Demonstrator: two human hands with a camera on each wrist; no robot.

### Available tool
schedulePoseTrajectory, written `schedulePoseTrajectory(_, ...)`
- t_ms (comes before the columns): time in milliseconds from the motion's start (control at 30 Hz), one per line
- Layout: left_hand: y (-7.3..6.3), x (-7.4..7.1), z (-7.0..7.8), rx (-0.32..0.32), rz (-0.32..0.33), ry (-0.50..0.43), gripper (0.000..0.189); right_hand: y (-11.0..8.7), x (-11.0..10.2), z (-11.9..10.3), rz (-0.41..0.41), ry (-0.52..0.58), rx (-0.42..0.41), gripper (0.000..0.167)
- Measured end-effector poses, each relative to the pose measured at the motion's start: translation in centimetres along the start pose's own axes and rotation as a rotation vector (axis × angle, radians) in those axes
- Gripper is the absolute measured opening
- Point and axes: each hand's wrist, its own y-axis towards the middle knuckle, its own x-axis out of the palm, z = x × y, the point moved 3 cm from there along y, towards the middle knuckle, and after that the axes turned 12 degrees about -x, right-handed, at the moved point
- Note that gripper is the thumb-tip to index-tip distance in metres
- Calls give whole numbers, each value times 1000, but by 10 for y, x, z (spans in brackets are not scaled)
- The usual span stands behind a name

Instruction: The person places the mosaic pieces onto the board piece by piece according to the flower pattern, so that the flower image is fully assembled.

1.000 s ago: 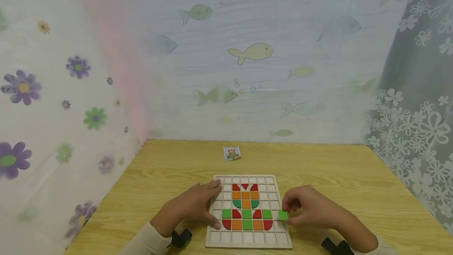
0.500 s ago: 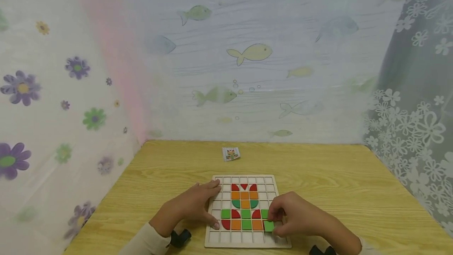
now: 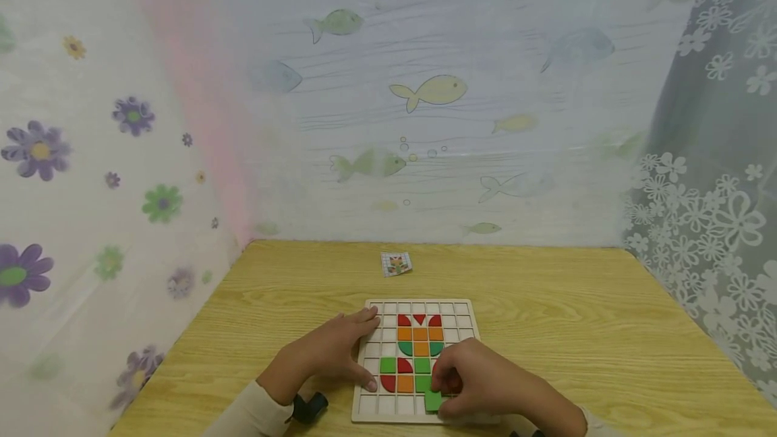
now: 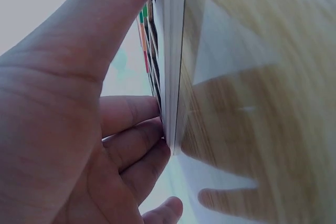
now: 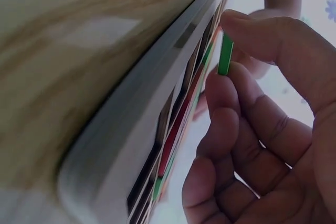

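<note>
A wooden grid board [image 3: 371, 406] lies on the table with red, orange, green and teal tiles set in its cells. My right hand [image 3: 485, 373] pinches a green square tile [image 3: 433, 401] between thumb and fingertips, just over the lower rows and below the middle column's green tiles. The right wrist view shows this green tile [image 5: 226, 53] edge-on, held above the board's face. That hand hides some tiles at the lower right. On the board's left edge rests my left hand [image 3: 330, 349], thumb and fingers spread; in the left wrist view its fingertips touch the board's side [image 4: 170, 66].
A small picture card [image 3: 396, 264] with a coloured tile pattern lies behind the board on the wooden table [image 3: 546, 295]. Black wrist gear [image 3: 309, 408] shows under the left wrist. A fish-printed curtain [image 3: 437, 154] hangs at the table's far edge.
My right hand has carried the green square tile leftward and toward me, from the board's right edge to the lower middle column. My left hand has stayed on the left edge.
</note>
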Motion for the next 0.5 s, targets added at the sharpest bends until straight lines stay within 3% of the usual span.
schedulePoseTrajectory(300,1,0,-1,5,6,3,115,10,6,-2,-20,-15,90,16)
schedulePoseTrajectory(500,0,-1,0,9,15,3,115,11,8,0,-27,-16,108,17)
